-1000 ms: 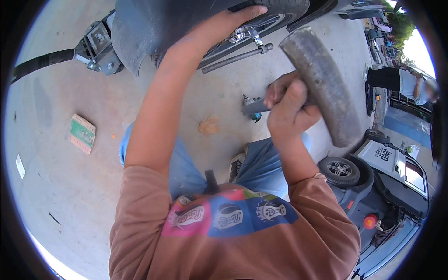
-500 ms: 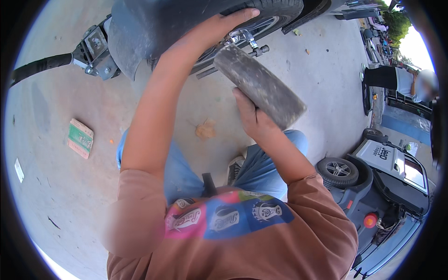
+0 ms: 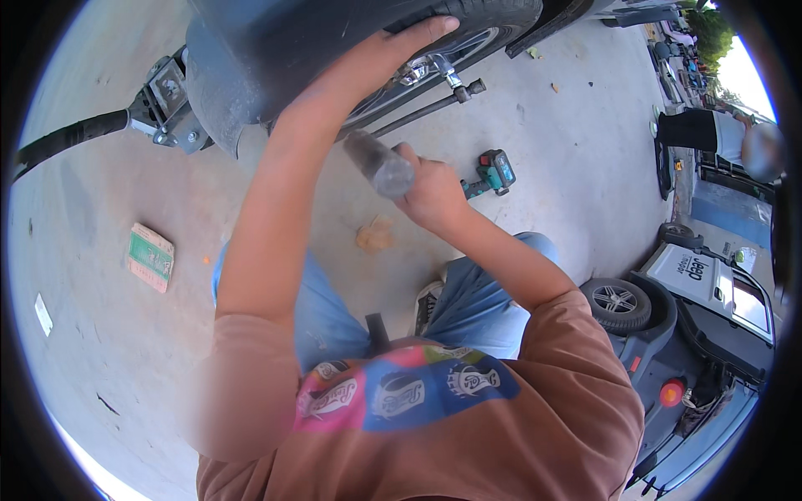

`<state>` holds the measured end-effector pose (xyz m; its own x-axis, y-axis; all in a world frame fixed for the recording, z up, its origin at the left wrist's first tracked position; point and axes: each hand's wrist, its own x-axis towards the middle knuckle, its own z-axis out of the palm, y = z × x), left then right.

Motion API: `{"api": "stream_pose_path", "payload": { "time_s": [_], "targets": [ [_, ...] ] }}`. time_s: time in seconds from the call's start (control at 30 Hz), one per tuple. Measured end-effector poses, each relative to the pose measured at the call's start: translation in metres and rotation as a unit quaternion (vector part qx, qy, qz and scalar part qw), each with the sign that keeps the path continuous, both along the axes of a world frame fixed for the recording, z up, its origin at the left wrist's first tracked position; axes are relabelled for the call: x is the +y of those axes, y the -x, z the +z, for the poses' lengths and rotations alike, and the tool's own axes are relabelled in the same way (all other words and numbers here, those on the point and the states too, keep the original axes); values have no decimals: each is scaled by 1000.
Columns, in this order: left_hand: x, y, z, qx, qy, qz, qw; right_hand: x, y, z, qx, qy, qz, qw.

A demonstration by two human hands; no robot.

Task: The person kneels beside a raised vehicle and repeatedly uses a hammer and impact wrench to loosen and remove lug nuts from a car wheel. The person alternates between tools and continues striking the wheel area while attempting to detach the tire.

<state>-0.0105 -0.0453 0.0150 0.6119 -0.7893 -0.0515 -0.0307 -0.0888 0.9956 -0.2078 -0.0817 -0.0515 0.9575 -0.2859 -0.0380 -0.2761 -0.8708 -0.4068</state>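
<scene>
Shirtfront [image 3: 401, 409] in brown, cropped by the frame, fills the foreground. My right hand [image 3: 436, 192] grips a hammer [image 3: 383, 169] beside my left forearm [image 3: 288, 209], its round face blurred and its handle hidden. My left hand [image 3: 418, 40] lies against a black tyre [image 3: 503, 12], one digit stretched out, the others out of sight; I cannot tell how wide they spread. A metal bar [image 3: 418, 115] runs from a chrome fitting [image 3: 448, 72], its other end hard to make out beside the hammer. On the concrete [image 3: 568, 125], a power tool [image 3: 499, 170] lies partly hidden behind my right wrist. Far right stands a person [image 3: 697, 134], head blurred, and a parked off-road vehicle [image 3: 706, 292].
</scene>
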Motion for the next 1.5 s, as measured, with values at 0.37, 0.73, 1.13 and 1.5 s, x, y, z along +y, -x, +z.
{"api": "stream_pose_path", "payload": {
  "time_s": [0.37, 0.73, 1.13, 1.5],
  "targets": [
    [0, 7, 4, -87, 111, 62, 988, -148, 47, -100, 209, 121, -145, 960],
    [0, 8, 14, -143, 48, 61, 987, 27, 81, -216, 162, -103, -17, 981],
    [0, 9, 29, -182, -58, 119, 974, -157, -3, -172, -215, -795, -488, 289],
    [-5, 13, 33, -214, -65, 164, 961, -171, -28, -178, -54, -859, -481, 168]
  ]
}}
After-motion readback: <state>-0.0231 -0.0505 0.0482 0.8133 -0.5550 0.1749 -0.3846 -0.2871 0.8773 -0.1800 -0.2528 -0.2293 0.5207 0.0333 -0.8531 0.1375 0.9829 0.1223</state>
